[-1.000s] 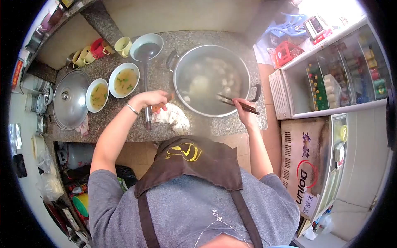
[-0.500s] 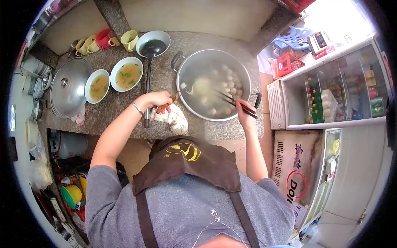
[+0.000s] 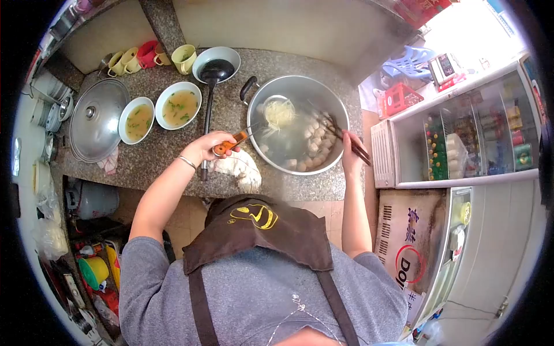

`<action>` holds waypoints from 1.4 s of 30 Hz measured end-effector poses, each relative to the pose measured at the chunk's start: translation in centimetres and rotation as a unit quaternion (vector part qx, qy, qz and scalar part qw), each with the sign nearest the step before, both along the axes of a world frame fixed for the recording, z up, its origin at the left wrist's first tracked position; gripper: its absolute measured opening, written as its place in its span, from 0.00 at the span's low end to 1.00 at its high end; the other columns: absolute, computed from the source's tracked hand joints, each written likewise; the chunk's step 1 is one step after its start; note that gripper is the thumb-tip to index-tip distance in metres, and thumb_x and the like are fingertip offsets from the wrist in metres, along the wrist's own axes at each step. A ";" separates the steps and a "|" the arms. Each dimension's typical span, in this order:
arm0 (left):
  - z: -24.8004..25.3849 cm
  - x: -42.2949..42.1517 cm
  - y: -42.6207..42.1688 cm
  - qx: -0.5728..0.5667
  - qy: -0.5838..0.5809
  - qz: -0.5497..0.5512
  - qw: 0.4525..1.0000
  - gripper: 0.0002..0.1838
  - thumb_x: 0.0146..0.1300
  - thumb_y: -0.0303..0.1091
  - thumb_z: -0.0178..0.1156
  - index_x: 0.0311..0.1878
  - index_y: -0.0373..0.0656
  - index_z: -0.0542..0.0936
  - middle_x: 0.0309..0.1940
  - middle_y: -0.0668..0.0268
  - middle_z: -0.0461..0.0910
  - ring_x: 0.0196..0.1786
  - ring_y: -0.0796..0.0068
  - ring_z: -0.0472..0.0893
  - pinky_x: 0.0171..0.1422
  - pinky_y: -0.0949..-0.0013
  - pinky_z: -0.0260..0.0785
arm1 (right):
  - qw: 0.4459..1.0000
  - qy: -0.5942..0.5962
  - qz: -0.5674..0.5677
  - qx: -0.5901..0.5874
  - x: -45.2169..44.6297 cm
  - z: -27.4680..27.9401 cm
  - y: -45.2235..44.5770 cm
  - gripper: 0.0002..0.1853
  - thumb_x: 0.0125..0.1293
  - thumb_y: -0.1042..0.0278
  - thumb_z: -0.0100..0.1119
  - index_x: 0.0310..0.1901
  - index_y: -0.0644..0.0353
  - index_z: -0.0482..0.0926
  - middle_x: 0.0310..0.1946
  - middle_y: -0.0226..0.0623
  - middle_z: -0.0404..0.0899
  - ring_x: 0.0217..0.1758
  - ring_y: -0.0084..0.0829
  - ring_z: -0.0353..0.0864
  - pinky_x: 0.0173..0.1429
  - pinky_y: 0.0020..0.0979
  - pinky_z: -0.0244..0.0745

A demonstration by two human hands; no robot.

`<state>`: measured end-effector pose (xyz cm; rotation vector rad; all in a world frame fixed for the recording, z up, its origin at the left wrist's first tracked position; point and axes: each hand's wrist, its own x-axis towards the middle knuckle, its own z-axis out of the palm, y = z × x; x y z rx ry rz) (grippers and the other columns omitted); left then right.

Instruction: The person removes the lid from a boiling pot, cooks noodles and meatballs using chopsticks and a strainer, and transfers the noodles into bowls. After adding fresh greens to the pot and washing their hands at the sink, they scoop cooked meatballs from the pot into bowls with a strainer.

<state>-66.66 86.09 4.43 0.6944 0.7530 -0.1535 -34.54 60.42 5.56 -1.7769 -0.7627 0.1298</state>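
Observation:
A large metal pot (image 3: 297, 82) of cloudy liquid stands before me. My left hand (image 3: 203, 149) is closed on the wooden handle of a strainer (image 3: 229, 145), whose far end reaches over the pot's left side. A bundle of pale noodles (image 3: 280, 113) sits in the strainer's round basket at the upper left of the pot. My right hand (image 3: 352, 151) grips dark chopsticks (image 3: 361, 154) at the pot's right rim; their tips reach among the pale round balls (image 3: 316, 140) in the liquid. Faint steam blurs the tips.
Two bowls of soup with green bits (image 3: 179, 105) stand left of the pot. A black ladle (image 3: 210, 92) rests in another bowl (image 3: 231, 53). A folded cloth (image 3: 245, 170) lies by the counter's front edge. Farther left are a metal lid (image 3: 99, 135) and several cups (image 3: 183, 57).
My right hand has shifted right and slightly up, taking the chopsticks from beside the noodles to the balls at the right. The noodles have moved slightly up, and steam has thinned.

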 end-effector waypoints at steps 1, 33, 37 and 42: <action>-0.1 0.4 -0.4 0.056 0.013 -0.022 0.998 0.10 0.60 0.29 0.52 0.43 0.35 0.69 0.32 0.56 0.79 0.20 0.77 0.76 0.18 0.77 0.69 | 1.000 0.000 -0.001 0.000 1.2 -1.0 0.8 0.09 0.63 0.71 0.56 0.42 0.64 0.80 0.36 0.40 0.82 0.39 0.26 0.81 0.45 0.27 0.74; 3.4 -0.6 -10.8 0.001 -0.088 0.048 0.995 0.15 0.61 0.26 0.51 0.51 0.41 0.66 0.28 0.66 0.72 0.18 0.80 0.72 0.18 0.77 0.67 | 0.961 0.194 -0.115 0.161 -0.3 3.6 -12.0 0.13 0.67 0.67 0.52 0.44 0.69 0.77 0.38 0.40 0.79 0.42 0.28 0.79 0.48 0.30 0.78; 6.3 -1.2 -12.7 0.018 -0.102 0.045 0.994 0.18 0.60 0.25 0.50 0.54 0.41 0.64 0.28 0.66 0.71 0.16 0.79 0.71 0.18 0.76 0.66 | 0.943 0.251 -0.169 0.141 -0.9 1.6 -17.3 0.14 0.67 0.63 0.53 0.44 0.66 0.75 0.39 0.40 0.78 0.40 0.30 0.80 0.45 0.31 0.79; 9.2 -0.8 -14.7 0.054 -0.099 0.027 0.993 0.27 0.62 0.25 0.47 0.65 0.43 0.56 0.30 0.64 0.69 0.16 0.79 0.71 0.17 0.76 0.66 | 0.895 0.378 -0.180 0.153 -5.2 -0.8 -16.2 0.12 0.65 0.63 0.54 0.43 0.64 0.76 0.36 0.38 0.78 0.38 0.30 0.80 0.44 0.32 0.79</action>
